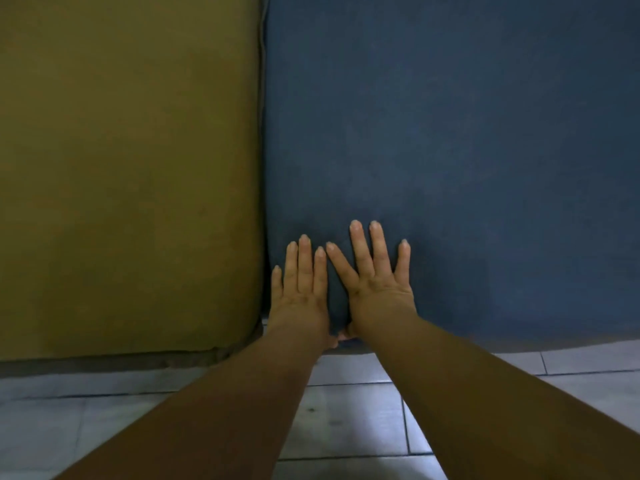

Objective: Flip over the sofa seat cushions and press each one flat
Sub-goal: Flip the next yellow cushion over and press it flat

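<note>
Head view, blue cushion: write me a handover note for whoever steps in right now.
Left hand: open, flat on the blue cushion near its front left corner.
Right hand: open, flat beside it, fingers spread.
Olive cushion lies alongside on the left, untouched.
Done: blue cushion being pressed; flipping cannot be told.
Left: press the rest, then the olive cushion.
</note>
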`<state>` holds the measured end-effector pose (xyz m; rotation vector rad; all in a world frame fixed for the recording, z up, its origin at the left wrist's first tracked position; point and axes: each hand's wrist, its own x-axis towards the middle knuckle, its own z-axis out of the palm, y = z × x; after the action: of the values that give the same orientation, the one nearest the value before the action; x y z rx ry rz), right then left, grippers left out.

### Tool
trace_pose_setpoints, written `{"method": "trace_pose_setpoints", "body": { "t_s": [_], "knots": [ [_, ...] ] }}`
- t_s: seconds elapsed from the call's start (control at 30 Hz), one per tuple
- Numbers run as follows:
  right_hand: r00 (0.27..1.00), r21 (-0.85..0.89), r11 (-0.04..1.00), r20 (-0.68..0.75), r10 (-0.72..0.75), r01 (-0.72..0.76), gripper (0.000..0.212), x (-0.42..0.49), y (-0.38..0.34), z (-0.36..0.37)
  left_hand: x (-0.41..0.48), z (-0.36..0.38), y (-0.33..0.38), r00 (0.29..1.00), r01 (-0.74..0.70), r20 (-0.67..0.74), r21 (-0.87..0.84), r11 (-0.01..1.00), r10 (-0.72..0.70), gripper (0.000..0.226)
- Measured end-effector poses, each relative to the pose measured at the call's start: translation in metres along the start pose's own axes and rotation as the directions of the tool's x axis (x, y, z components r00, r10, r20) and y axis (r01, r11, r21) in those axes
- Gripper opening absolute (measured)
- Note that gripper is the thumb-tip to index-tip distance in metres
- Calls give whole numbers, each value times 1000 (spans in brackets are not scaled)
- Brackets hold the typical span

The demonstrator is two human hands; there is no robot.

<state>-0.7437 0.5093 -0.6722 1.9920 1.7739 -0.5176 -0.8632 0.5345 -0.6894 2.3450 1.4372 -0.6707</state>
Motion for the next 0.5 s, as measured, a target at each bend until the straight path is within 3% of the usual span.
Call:
{"method": "trace_pose_setpoints", "body": {
  "t_s": [0.13,0.23,0.4,0.5],
  "knots": [
    [964,20,983,-197,-177,184,131,-33,14,-13,-35,-20,0,994,4,-112,54,999,2,144],
    [929,-22,964,-261,-260,264,117,-55,58,-15,-49,-43,38,995,-31,-90,58,998,36,139],
    [968,95,988,-233,-97,122,116,-92,188,-1,-26,-69,168,986,-110,-116,72,991,118,140],
    [984,109,994,-178,9,11,118,-113,261,14,-10,-77,245,959,-238,-115,174,956,260,138]
  ]
}}
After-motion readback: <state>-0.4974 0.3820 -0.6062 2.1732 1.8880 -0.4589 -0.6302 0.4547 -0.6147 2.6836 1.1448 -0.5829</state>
